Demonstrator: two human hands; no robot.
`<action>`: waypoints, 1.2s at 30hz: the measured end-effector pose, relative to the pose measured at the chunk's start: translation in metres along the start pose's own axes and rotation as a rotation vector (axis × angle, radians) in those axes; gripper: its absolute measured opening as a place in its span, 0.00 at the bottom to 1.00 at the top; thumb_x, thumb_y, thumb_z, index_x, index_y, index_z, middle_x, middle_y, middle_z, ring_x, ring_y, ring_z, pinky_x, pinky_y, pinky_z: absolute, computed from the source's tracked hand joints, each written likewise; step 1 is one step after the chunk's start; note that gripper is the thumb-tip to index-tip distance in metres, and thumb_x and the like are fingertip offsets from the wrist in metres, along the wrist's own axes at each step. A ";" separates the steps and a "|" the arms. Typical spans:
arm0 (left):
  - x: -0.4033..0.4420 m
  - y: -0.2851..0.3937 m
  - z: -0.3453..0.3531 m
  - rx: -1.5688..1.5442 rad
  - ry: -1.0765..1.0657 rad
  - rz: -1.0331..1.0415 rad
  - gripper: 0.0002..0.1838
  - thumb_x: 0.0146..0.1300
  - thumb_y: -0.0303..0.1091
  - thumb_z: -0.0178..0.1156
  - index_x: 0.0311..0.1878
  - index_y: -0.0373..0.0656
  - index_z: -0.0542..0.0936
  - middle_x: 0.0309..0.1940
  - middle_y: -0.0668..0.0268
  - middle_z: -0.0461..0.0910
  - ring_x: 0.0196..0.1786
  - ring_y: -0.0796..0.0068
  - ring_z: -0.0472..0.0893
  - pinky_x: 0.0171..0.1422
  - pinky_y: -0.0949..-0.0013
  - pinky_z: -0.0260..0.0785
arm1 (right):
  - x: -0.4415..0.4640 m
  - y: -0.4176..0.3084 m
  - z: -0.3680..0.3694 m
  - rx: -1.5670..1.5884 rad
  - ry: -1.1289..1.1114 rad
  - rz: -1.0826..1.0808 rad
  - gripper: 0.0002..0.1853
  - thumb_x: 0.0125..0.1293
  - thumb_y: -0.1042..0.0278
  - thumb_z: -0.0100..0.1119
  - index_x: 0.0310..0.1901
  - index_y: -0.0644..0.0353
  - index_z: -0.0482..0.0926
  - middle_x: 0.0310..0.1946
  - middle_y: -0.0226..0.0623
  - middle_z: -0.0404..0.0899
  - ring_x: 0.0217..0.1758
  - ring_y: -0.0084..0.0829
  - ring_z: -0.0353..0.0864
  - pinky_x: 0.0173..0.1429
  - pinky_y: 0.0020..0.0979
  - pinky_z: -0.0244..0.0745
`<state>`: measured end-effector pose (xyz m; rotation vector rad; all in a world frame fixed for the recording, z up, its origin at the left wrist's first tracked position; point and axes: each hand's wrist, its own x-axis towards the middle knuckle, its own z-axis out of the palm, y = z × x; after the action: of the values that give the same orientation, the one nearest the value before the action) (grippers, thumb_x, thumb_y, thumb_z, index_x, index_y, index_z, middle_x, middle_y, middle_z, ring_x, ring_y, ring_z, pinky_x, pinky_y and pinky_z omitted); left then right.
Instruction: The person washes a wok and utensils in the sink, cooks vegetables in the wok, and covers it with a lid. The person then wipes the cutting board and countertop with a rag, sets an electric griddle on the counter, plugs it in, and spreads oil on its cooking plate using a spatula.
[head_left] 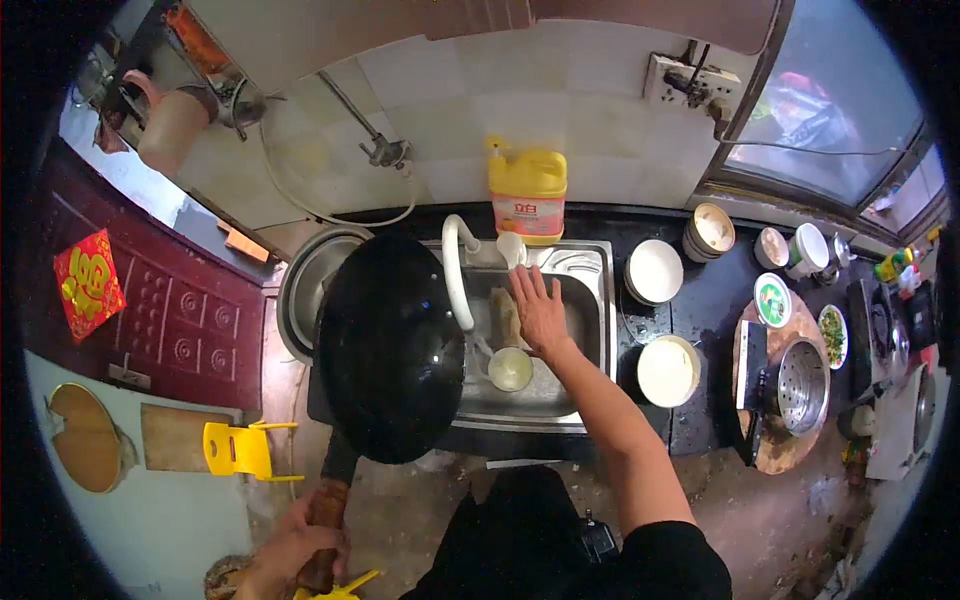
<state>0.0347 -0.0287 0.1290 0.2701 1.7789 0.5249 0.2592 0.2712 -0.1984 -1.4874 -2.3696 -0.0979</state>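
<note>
My left hand (300, 545) is wrapped round the wooden handle of a large black wok (390, 350), held up over the left side of the steel sink (600, 400). My right hand (542, 315) reaches over the basin with its fingers spread. Its fingertips are at the white faucet lever (511, 247); whether they touch it I cannot tell. The white faucet spout (454, 270) curves down beside the wok's edge. Inside the basin are a small round bowl (510, 370) and a long tan item (503, 315), partly hidden.
Behind the sink stands a yellow detergent jug (530, 200). Metal basins (300, 300) sit left of it, partly covered by the wok. On the right counter are white bowls (655, 272), a cream-coloured bowl (668, 371), a cleaver (751, 365) and a steel colander (803, 385) on a round board.
</note>
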 end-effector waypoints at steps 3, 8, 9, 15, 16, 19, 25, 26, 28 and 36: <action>-0.004 -0.007 -0.002 -0.007 0.018 0.026 0.28 0.46 0.18 0.55 0.55 0.39 0.63 0.21 0.58 0.73 0.18 0.63 0.75 0.22 0.62 0.71 | -0.019 -0.002 -0.014 -0.088 0.026 -0.044 0.26 0.60 0.65 0.53 0.62 0.57 0.67 0.64 0.39 0.66 0.66 0.41 0.65 0.62 0.50 0.65; -0.001 -0.045 -0.017 -0.283 -0.114 0.073 0.26 0.46 0.19 0.55 0.52 0.40 0.64 0.22 0.56 0.73 0.18 0.62 0.74 0.20 0.60 0.69 | -0.064 -0.029 -0.073 0.219 -0.589 0.068 0.19 0.56 0.68 0.52 0.50 0.59 0.77 0.40 0.44 0.82 0.44 0.46 0.82 0.50 0.44 0.75; -0.002 -0.056 -0.019 -0.382 -0.171 0.066 0.25 0.47 0.20 0.55 0.52 0.40 0.64 0.23 0.56 0.72 0.18 0.63 0.74 0.20 0.60 0.69 | -0.090 -0.035 -0.071 0.288 -0.561 0.011 0.15 0.55 0.68 0.53 0.44 0.59 0.81 0.33 0.44 0.84 0.37 0.47 0.84 0.46 0.43 0.77; 0.010 -0.149 -0.038 -0.744 -0.563 -0.015 0.21 0.54 0.25 0.57 0.52 0.39 0.65 0.26 0.59 0.69 0.20 0.68 0.71 0.19 0.62 0.65 | -0.192 -0.111 -0.190 1.263 -1.396 -0.072 0.19 0.61 0.73 0.49 0.54 0.64 0.75 0.40 0.36 0.83 0.23 0.22 0.78 0.35 0.27 0.76; 0.010 -0.167 -0.031 -0.852 -0.678 -0.011 0.21 0.55 0.26 0.57 0.52 0.39 0.65 0.27 0.59 0.69 0.20 0.68 0.71 0.20 0.63 0.65 | -0.214 -0.129 -0.187 1.338 -1.382 -0.094 0.17 0.67 0.69 0.48 0.55 0.62 0.75 0.42 0.35 0.82 0.24 0.21 0.77 0.35 0.26 0.75; -0.006 -0.216 -0.010 -1.006 -0.879 0.002 0.22 0.56 0.28 0.59 0.53 0.39 0.65 0.27 0.61 0.67 0.22 0.69 0.71 0.21 0.64 0.65 | -0.267 -0.171 -0.208 1.486 -1.464 -0.156 0.22 0.73 0.54 0.45 0.60 0.60 0.72 0.47 0.36 0.80 0.35 0.21 0.78 0.44 0.26 0.75; -0.041 -0.290 0.015 -0.884 -1.040 0.074 0.28 0.57 0.30 0.58 0.59 0.38 0.61 0.30 0.62 0.68 0.23 0.69 0.71 0.22 0.62 0.66 | -0.357 -0.211 -0.264 1.924 -1.323 -0.265 0.26 0.74 0.48 0.43 0.60 0.62 0.70 0.49 0.33 0.76 0.49 0.23 0.73 0.53 0.28 0.70; -0.041 -0.299 0.016 -0.853 -1.072 0.068 0.28 0.56 0.30 0.58 0.59 0.38 0.61 0.30 0.61 0.68 0.23 0.68 0.72 0.23 0.61 0.68 | -0.370 -0.214 -0.271 1.971 -1.256 -0.279 0.27 0.74 0.48 0.42 0.61 0.64 0.69 0.49 0.34 0.77 0.49 0.24 0.73 0.57 0.28 0.68; -0.011 -0.318 0.016 -0.523 -1.047 0.201 0.28 0.55 0.32 0.61 0.57 0.37 0.62 0.28 0.60 0.69 0.25 0.67 0.74 0.26 0.59 0.70 | -0.388 -0.212 -0.289 1.886 -1.110 -0.400 0.25 0.74 0.48 0.43 0.60 0.61 0.71 0.51 0.33 0.75 0.52 0.24 0.72 0.55 0.28 0.70; -0.070 -0.275 0.104 -0.718 -1.553 -0.055 0.40 0.57 0.44 0.61 0.67 0.37 0.55 0.38 0.53 0.74 0.37 0.58 0.78 0.41 0.49 0.76 | -0.440 -0.156 -0.345 1.698 -0.639 -0.289 0.20 0.74 0.54 0.44 0.56 0.60 0.73 0.48 0.34 0.76 0.54 0.26 0.72 0.61 0.30 0.66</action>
<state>0.1785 -0.2779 0.0352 0.0502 0.0554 0.6019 0.3799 -0.2590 0.0039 -0.2665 -1.7502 1.9441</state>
